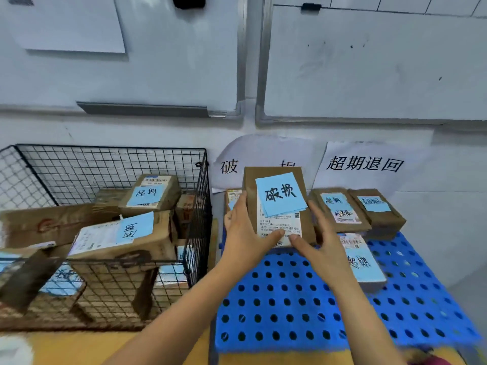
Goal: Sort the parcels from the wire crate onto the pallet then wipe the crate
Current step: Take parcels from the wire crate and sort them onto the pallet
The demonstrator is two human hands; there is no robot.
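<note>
A brown parcel (pixel 276 177) with a blue note and a white label sits at the back left of the blue perforated pallet (pixel 290 306). My left hand (pixel 242 233) grips its left side with the thumb on the label. My right hand (pixel 321 246) holds its right side with the thumb at the near edge. The black wire crate (pixel 200 185) stands to the left, with several brown parcels (pixel 123 238) bearing blue notes inside it.
Three parcels with blue notes (pixel 340 212) lie on the pallet's right side. Another parcel (pixel 233 198) peeks out behind my left hand. Two paper signs (pixel 366 164) hang on the wall behind the pallet. A white object (pixel 13 349) shows at the bottom left.
</note>
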